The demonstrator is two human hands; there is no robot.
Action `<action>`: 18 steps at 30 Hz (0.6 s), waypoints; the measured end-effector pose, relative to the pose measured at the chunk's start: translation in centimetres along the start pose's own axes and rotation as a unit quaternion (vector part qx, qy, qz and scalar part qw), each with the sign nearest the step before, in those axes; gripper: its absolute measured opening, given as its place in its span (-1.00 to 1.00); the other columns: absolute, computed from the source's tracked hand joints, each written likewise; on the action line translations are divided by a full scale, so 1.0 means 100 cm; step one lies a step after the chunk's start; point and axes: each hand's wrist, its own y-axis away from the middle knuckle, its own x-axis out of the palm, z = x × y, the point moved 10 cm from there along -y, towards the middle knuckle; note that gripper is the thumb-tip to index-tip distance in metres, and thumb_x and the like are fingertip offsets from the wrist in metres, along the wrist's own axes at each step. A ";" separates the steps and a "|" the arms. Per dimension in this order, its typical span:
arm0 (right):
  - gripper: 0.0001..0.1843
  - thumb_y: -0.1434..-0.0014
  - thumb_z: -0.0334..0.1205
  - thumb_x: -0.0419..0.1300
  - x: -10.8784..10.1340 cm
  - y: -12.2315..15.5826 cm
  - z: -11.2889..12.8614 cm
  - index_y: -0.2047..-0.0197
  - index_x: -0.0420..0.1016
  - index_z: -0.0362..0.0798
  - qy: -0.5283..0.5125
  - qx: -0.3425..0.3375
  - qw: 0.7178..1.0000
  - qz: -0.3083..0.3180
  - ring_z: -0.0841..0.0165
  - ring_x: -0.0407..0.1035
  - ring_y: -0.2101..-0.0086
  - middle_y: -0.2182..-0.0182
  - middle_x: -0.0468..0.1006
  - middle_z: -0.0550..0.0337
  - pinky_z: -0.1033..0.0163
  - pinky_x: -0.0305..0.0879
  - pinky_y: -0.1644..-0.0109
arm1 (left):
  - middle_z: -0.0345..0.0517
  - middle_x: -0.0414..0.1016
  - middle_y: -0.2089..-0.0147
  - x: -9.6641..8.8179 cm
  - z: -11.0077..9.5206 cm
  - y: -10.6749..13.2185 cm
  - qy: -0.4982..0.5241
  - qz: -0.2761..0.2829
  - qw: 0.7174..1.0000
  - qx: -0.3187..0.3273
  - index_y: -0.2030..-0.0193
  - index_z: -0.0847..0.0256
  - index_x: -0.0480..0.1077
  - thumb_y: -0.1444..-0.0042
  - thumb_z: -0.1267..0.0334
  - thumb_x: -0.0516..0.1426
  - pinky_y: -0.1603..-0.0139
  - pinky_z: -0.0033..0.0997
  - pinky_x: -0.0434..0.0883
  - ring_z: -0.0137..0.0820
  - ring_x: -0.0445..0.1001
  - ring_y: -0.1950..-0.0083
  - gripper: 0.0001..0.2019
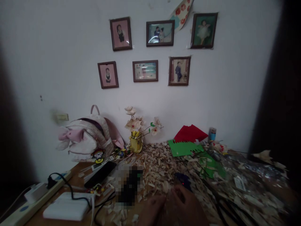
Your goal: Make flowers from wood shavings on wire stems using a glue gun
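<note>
Black remote control (pixel 100 174) lying well left of hands. Left hand (pixel 152 211) being held curled, partly closed, grip unclear. Wood shavings (pixel 155 163) being spread loosely ahead of both hands, no single long axis. Right hand (pixel 181 204) being held curled just beside left, hold untellable. Crumpled clear plastic bag (pixel 244 179) lying right of hands.

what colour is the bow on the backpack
The bow is pink, shown best in the head view.

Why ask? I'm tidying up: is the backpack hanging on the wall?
No, the pink-bowed backpack sits on the desk, leaning against the wall.
</note>
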 end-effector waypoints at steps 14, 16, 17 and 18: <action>-0.64 -0.12 0.02 -0.09 0.010 -0.005 -0.004 0.39 0.41 -0.02 -0.012 -0.018 1.000 0.013 0.30 0.41 0.42 0.48 0.53 0.17 0.30 0.26 0.34 | -0.33 0.14 0.61 -0.002 0.009 -0.007 -0.056 -0.002 0.998 0.006 0.61 0.13 0.16 0.13 -0.19 -0.02 0.43 -0.44 0.16 -0.46 0.15 0.51 -0.59; -0.64 -0.12 0.01 -0.08 0.009 -0.005 -0.004 0.37 0.42 -0.02 -0.013 -0.021 1.000 0.010 0.31 0.41 0.40 0.45 0.54 0.16 0.31 0.26 0.31 | -0.34 0.11 0.64 0.000 0.014 -0.009 -0.068 0.009 0.998 -0.002 0.61 0.12 0.13 0.13 -0.23 -0.05 0.49 -0.45 0.11 -0.48 0.10 0.55 -0.58; -0.64 -0.12 0.01 -0.08 0.009 -0.006 -0.005 0.36 0.42 -0.02 -0.011 -0.021 1.000 0.008 0.31 0.41 0.40 0.45 0.54 0.16 0.31 0.26 0.31 | -0.34 0.10 0.64 0.001 0.016 -0.010 -0.069 0.015 0.998 -0.004 0.61 0.12 0.12 0.14 -0.24 -0.05 0.50 -0.45 0.09 -0.48 0.09 0.56 -0.57; -0.64 -0.12 0.01 -0.08 0.008 -0.006 -0.007 0.35 0.42 -0.02 -0.010 -0.019 1.000 0.007 0.31 0.42 0.41 0.45 0.54 0.17 0.32 0.26 0.31 | -0.34 0.10 0.63 0.002 0.017 -0.011 -0.068 0.021 0.997 -0.004 0.60 0.12 0.13 0.14 -0.24 -0.05 0.50 -0.46 0.10 -0.48 0.09 0.55 -0.56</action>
